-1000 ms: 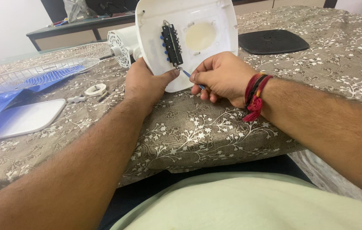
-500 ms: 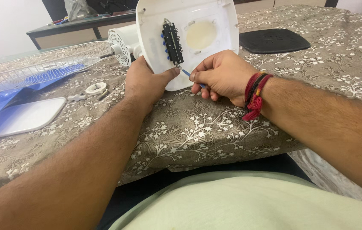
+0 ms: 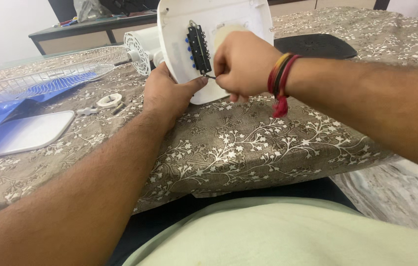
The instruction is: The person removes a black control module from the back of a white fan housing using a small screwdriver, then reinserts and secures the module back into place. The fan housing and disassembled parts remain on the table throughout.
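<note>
Floral-patterned cloth (image 3: 248,148) covers the table on which a dismantled fan lies in parts: wire guard (image 3: 36,74) and blue blades (image 3: 46,88) at far left, a pale rectangular panel (image 3: 22,133) nearer, a small white ring (image 3: 109,100) between, and a dark flat plate (image 3: 317,45) at far right. White fan housing (image 3: 228,19) stands tilted at centre, its black switch block (image 3: 199,48) facing the viewer. Left hand (image 3: 167,93) clasps the housing's lower left edge, thumb pressed to its face. Right hand (image 3: 243,64) has its fingers closed on a slender tool (image 3: 210,76), apparently a screwdriver, whose tip meets the foot of the switch block. Step judged in hand: working a fastener at the block's lower end. The next move calls for a steady brace from the left hand and the tip kept seated
</note>
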